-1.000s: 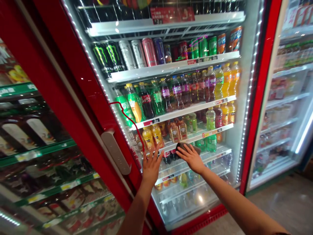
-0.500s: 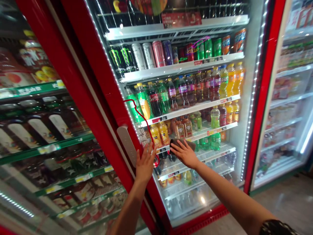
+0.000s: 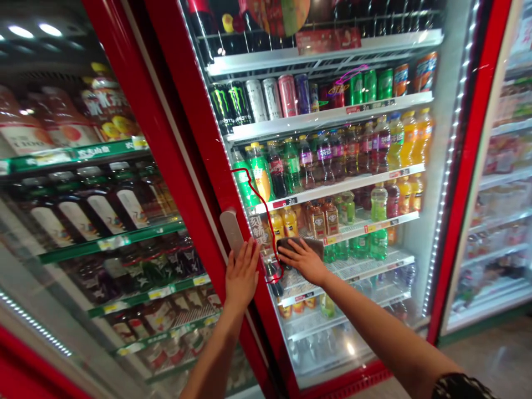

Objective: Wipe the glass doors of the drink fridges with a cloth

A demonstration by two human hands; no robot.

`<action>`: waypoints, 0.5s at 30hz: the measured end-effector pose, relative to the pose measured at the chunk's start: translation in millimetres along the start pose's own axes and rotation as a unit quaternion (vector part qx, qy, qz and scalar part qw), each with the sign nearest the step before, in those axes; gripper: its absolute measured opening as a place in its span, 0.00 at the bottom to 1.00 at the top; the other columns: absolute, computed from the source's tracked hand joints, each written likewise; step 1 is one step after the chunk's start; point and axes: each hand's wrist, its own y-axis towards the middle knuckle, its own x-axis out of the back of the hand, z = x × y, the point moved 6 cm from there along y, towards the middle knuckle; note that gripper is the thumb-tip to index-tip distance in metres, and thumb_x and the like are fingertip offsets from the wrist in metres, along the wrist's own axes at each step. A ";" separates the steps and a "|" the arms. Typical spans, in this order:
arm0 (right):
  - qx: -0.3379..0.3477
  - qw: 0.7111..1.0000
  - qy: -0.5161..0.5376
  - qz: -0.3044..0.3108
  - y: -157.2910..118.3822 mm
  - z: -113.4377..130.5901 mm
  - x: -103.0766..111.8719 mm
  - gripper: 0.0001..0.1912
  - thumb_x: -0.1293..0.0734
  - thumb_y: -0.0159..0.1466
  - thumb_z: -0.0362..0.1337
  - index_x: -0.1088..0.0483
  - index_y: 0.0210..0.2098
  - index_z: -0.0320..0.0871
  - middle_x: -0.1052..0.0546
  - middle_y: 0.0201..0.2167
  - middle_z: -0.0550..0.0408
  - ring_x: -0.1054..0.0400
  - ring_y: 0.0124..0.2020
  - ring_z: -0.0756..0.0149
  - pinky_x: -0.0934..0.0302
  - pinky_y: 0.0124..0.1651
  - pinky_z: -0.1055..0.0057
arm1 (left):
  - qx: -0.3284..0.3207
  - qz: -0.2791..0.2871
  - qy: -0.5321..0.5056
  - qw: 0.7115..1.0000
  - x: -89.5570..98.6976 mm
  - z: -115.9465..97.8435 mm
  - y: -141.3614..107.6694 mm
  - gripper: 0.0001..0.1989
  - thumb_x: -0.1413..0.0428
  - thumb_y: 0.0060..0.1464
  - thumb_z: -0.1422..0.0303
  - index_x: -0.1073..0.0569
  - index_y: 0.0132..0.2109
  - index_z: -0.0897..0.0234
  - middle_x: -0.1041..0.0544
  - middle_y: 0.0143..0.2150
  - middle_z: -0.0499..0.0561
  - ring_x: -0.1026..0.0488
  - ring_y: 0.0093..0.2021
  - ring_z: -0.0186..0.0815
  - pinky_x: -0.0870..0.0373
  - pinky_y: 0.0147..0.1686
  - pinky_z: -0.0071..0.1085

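My right hand lies flat with fingers spread over a dark brown cloth, pressing it against the glass door of a lit drinks fridge. Part of the cloth is hidden under the palm. My left hand rests with its fingers stretched out on the red door frame, at the lower end of the pale door handle. A thin red drawn line curves down the glass close to the cloth.
Behind the glass, shelves hold cans and bottled drinks. Another fridge with dark bottles on green-edged shelves stands at left. A further lit fridge is at right, above the grey floor.
The view has swung left, so the fridges sit further right in the picture. My right hand and the cloth have slid left across the glass. My left hand has shifted left towards the handle.
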 end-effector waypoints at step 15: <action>0.089 0.991 0.026 -0.094 31.8 19.5 1.8 0.22 0.36 0.71 0.34 0.33 0.63 0.52 0.34 0.68 0.59 0.52 0.74 0.57 0.54 0.73 0.45 | 0.019 -0.018 0.038 0.999 -0.5 11.1 -17.8 0.47 0.43 0.61 0.58 0.62 0.75 0.67 0.46 0.74 0.59 0.57 0.76 0.40 0.68 0.74 0.46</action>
